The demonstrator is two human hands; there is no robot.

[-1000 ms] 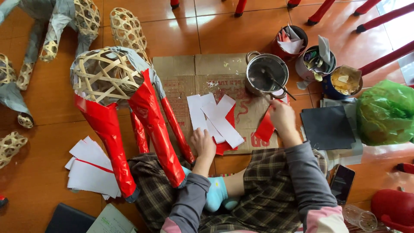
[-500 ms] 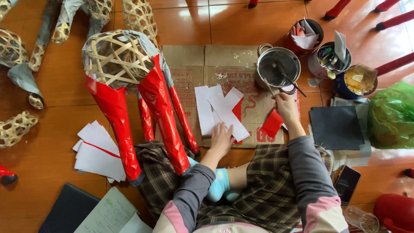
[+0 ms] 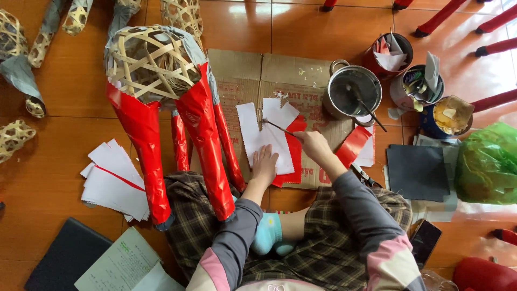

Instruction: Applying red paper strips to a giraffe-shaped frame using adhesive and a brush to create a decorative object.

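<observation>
Scanning from the left, I am seeing a stack of white sheets (image 3: 110, 180) lying beside a woven bamboo frame (image 3: 153, 62) with red-wrapped legs. My left hand (image 3: 264, 164) is pressing flat, fingers spread, on the white paper strips (image 3: 264, 134) lying on the cardboard (image 3: 269, 70). My right hand (image 3: 314, 146) is pinching a thin brush (image 3: 280, 127) over them. A metal pot (image 3: 353, 91) is standing further right.
</observation>
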